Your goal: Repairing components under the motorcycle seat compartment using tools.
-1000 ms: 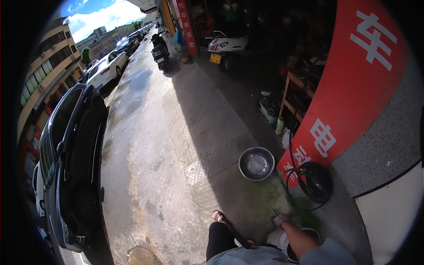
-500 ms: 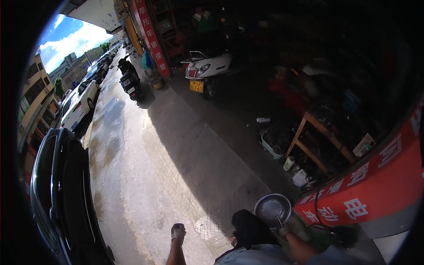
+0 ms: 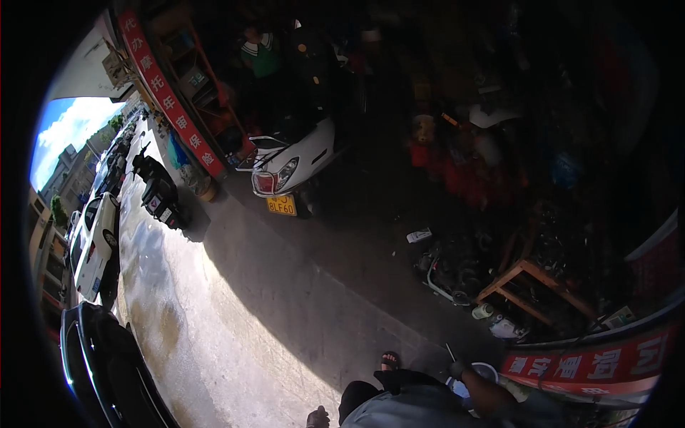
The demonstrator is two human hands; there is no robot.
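My right hand (image 3: 457, 370) grips a thin metal tool (image 3: 449, 351), pointing upward beside a round pale container (image 3: 485, 370) partly hidden by my forearm. At the bottom edge, my gloved left hand (image 3: 318, 417) is curled closed; whether it holds anything is unclear. My sandalled foot (image 3: 389, 362) is on the concrete just above my dark-clothed legs.
A white scooter (image 3: 300, 160) stands at the shop entrance near a person in green (image 3: 264, 57). A black scooter (image 3: 158, 192) and parked cars (image 3: 96, 242) line the left. Wooden frame (image 3: 542, 285), clutter (image 3: 446, 274) and red sign (image 3: 592, 364) are on the right.
My view has swung right toward the shop's dim interior, so the scooters and wooden frame show lower. My left hand has dropped toward the bottom edge; my right still holds the tool.
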